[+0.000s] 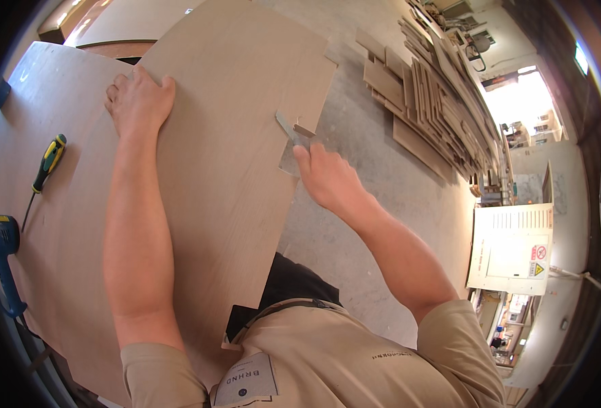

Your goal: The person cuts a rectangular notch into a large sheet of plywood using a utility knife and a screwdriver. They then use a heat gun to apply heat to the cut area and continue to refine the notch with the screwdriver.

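Note:
A large flat wood panel [219, 153] lies in front of me, with notches cut along its right edge. My left hand [140, 102] is at its far left edge, fingers bent over that edge and thumb on the top face. My right hand [328, 176] holds a thin flat metal blade [286, 126] at the right edge, beside a notch. Its handle is hidden in my fist, so the exact kind of tool is unclear. A small strip of edging [304, 130] stands up next to the blade.
Left of the panel, a worktop [84, 204] carries a green and yellow screwdriver [48, 163] and a blue heat gun [2, 255]. Stacked boards [417, 97] lie on the concrete floor [341, 265] at right. Farther off stands a white machine cabinet [509, 250] with warning signs.

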Motion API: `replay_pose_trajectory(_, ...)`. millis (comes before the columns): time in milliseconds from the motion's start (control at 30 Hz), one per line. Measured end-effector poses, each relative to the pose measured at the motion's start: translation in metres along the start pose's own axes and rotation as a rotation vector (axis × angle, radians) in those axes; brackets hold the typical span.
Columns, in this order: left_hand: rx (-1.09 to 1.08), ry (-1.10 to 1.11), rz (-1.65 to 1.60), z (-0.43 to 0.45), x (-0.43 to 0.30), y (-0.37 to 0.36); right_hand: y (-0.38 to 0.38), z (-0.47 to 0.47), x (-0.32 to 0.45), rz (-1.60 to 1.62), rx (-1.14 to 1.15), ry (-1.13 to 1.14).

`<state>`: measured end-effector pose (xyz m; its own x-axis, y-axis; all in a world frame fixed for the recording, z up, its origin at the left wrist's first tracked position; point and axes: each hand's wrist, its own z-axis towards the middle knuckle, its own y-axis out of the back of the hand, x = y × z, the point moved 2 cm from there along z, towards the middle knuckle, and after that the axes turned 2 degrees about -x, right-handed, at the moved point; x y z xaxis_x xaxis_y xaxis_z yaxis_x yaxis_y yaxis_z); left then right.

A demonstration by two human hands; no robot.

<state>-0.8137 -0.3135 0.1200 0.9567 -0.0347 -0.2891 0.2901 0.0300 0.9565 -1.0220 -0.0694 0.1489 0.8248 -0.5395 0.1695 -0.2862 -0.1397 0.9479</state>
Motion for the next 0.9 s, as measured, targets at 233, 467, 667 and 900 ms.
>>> replay_pose_trajectory(233,-0.019,0.001,0.003,0.000,0.001,-0.004,0.005,-0.010,0.004,0.040,0.085,-0.055)
replay_pose_trajectory(467,-0.022,0.002,0.001,0.002,0.001,-0.003,-0.001,0.001,0.003,-0.066,-0.001,0.004)
replay_pose_trajectory(667,-0.016,-0.006,-0.001,0.001,0.002,-0.003,-0.005,0.004,0.006,-0.055,-0.027,-0.029)
replay_pose_trajectory(900,-0.003,-0.012,-0.021,-0.001,0.001,0.001,-0.005,0.005,0.013,-0.028,-0.007,-0.109)
